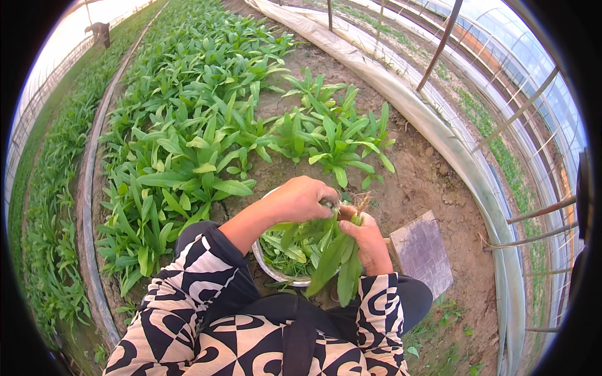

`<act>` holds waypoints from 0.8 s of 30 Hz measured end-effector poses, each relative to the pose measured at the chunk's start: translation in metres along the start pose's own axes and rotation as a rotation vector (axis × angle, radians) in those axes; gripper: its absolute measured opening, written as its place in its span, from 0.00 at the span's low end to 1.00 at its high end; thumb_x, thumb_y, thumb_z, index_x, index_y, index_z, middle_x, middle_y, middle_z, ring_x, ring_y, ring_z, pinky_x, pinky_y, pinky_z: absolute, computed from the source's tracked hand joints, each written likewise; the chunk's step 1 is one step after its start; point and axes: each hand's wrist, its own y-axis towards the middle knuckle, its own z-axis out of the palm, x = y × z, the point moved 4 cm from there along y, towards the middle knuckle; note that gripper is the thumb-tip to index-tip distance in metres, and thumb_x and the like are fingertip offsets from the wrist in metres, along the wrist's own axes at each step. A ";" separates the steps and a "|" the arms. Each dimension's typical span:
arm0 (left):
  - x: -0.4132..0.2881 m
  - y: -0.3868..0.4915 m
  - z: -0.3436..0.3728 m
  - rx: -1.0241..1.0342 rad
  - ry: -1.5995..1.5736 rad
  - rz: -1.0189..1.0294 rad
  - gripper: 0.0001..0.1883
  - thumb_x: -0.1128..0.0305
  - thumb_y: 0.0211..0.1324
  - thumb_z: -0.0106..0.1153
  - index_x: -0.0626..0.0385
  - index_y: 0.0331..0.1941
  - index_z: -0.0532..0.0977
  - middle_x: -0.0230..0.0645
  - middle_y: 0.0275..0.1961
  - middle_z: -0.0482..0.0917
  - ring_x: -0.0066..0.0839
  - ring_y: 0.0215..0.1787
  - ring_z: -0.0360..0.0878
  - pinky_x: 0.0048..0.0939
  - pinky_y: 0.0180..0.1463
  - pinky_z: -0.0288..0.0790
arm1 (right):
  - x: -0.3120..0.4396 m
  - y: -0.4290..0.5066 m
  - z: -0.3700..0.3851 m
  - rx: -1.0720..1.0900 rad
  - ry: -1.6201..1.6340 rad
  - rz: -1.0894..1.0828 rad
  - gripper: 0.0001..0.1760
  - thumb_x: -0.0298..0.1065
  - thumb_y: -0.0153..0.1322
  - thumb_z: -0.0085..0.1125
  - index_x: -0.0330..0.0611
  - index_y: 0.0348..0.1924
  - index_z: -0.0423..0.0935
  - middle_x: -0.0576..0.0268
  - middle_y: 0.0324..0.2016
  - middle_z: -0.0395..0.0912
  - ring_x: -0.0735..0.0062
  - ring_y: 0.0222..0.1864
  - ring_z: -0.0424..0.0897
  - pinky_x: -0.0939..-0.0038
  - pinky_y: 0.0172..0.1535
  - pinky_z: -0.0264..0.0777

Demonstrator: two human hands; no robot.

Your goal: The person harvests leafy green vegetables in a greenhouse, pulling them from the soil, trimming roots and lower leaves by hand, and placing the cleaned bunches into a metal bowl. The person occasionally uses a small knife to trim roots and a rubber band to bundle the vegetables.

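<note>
My right hand (pixel 368 236) holds a leafy green plant (pixel 349 275) upside down, its pale, stringy roots (pixel 362 201) pointing up past the fingers and its long leaves hanging. Close beside it, my left hand (pixel 303 199) pinches the stem end of a leafy green, partly hidden by the fingers. Beneath both hands, between my knees, stands a round basin (pixel 270 274) with a pale rim. Loose green leaves (pixel 289 251) lie inside it. My left forearm and the held leaves cover part of the basin.
Rooted leafy plants (pixel 188 141) fill the bed ahead and left, with a smaller clump (pixel 334 127) in front. A flat board (pixel 422 254) lies right of my knee. Plastic sheeting (pixel 400 105) and poles (pixel 439 47) line the right. Another person (pixel 99 34) bends far left.
</note>
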 end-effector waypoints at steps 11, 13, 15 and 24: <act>-0.002 0.000 0.013 0.081 -0.313 0.076 0.18 0.66 0.50 0.62 0.60 0.46 0.79 0.41 0.34 0.81 0.30 0.35 0.79 0.32 0.42 0.71 | -0.010 -0.015 0.014 0.282 0.257 0.047 0.37 0.32 0.68 0.67 0.35 0.65 0.59 0.59 0.55 0.72 0.68 0.55 0.74 0.65 0.59 0.69; -0.005 0.001 0.013 0.130 -0.293 0.031 0.20 0.70 0.50 0.61 0.59 0.49 0.78 0.39 0.38 0.82 0.31 0.41 0.80 0.32 0.50 0.71 | -0.013 -0.016 0.017 0.239 0.303 0.034 0.35 0.32 0.69 0.65 0.35 0.65 0.60 0.59 0.56 0.71 0.68 0.55 0.74 0.65 0.59 0.70; -0.006 0.002 0.014 0.093 -0.293 0.017 0.20 0.71 0.51 0.60 0.60 0.50 0.77 0.39 0.38 0.82 0.29 0.39 0.80 0.31 0.46 0.73 | -0.011 -0.017 0.020 0.208 0.324 0.029 0.33 0.31 0.70 0.63 0.36 0.65 0.59 0.58 0.56 0.71 0.68 0.55 0.75 0.65 0.59 0.70; -0.007 0.000 0.017 0.192 -0.518 -0.221 0.18 0.74 0.54 0.58 0.62 0.51 0.76 0.36 0.37 0.81 0.22 0.30 0.80 0.24 0.32 0.75 | -0.001 -0.018 0.034 0.232 0.302 -0.043 0.27 0.37 0.72 0.59 0.34 0.60 0.63 0.51 0.48 0.77 0.57 0.49 0.80 0.58 0.54 0.76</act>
